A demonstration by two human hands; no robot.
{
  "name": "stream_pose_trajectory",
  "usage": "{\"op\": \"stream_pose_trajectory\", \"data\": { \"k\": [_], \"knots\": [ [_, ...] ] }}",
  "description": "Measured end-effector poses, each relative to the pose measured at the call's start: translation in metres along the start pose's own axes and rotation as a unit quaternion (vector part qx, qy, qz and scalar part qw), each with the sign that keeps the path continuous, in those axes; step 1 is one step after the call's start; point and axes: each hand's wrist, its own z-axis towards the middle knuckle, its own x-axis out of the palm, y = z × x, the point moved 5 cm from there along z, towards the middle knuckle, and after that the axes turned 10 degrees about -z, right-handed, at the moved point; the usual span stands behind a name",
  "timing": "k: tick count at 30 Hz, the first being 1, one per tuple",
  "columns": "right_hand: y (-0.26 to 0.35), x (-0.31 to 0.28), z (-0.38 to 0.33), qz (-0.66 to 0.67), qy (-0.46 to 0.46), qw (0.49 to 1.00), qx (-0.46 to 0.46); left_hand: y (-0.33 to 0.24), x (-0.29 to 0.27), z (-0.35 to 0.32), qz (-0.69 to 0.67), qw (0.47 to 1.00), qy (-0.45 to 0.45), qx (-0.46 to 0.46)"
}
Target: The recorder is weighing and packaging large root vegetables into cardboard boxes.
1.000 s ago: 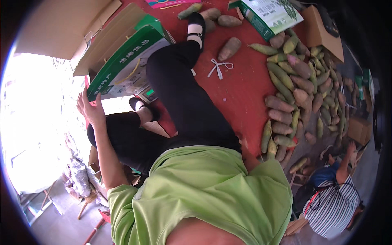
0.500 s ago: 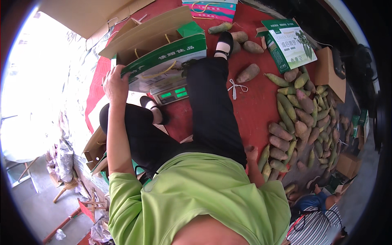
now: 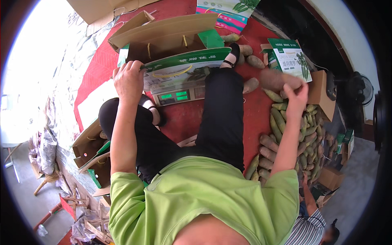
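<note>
My left hand [image 3: 129, 81] is closed over the near left edge of a green-and-white carton [image 3: 183, 70] with its flaps up and yellow cord handles. The carton stands on a scale [image 3: 175, 96] with green lit displays. Out to the right, my right hand [image 3: 297, 98] grips a large reddish-brown radish [image 3: 272, 79], held above the red mat and slightly blurred. Below that hand lies a heap of long green radishes [image 3: 277, 119] and reddish-brown ones [image 3: 267, 154]. The carton's inside is partly hidden by its near wall.
A second green-and-white carton [image 3: 292, 61] stands beyond the heap, beside a brown box [image 3: 320, 94]. Loose radishes [image 3: 255, 62] lie on the red mat [image 3: 255, 112]. Brown cartons [image 3: 92, 149] sit by my left knee. At lower right is another person [image 3: 308, 228] in stripes.
My right hand has come up from beside my thigh and now holds a radish over the heap. My left hand stays on the carton edge. The view has shifted slightly.
</note>
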Motion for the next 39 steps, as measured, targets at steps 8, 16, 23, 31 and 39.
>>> {"op": "stream_pose_trajectory", "data": {
  "k": [8, 16, 23, 31, 39],
  "knots": [
    [0.175, 0.151, 0.055, 0.069, 0.211, 0.961, -0.163, 0.001, 0.0, 0.008, -0.03, 0.999, 0.024, -0.004],
    [0.14, 0.352, 0.038, -0.168, 0.528, 0.752, -0.358, 0.004, -0.006, 0.011, -0.041, 0.999, 0.02, -0.004],
    [0.083, 0.413, 0.006, -0.391, 0.665, 0.543, -0.332, 0.007, -0.004, 0.009, -0.08, 0.993, 0.078, -0.04],
    [0.057, 0.419, 0.023, -0.389, 0.671, 0.556, -0.298, 0.006, -0.002, 0.014, -0.065, 0.995, 0.066, -0.024],
    [0.136, 0.264, 0.071, -0.045, 0.519, 0.84, -0.154, 0.01, 0.002, 0.008, -0.033, 0.998, 0.049, -0.016]
  ]
}}
